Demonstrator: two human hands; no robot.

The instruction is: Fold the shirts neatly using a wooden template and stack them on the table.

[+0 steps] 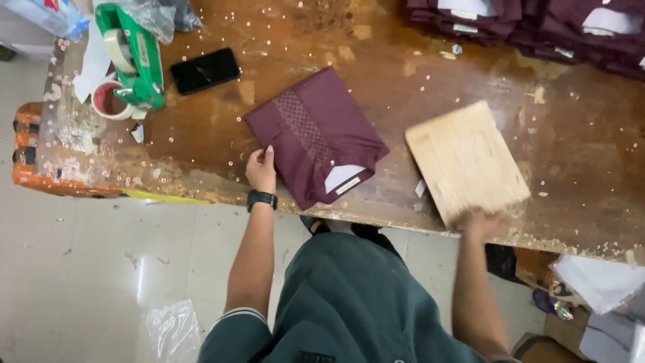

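Note:
A folded maroon garment [316, 134] with a patterned strip and a white collar insert lies on the worn wooden table [591, 134]. My left hand [261, 169], a black watch on its wrist, rests on the garment's near left corner with fingers closed on the edge. My right hand [482, 222] is blurred and grips the near edge of a rectangular wooden board [465, 160], which lies flat to the right of the garment.
A green tape dispenser [131, 57] and a tape roll [107, 101] sit at the far left beside a black phone [205, 70]. Stacks of folded maroon garments [537, 27] line the far right. Plastic bags and white pieces lie on the floor.

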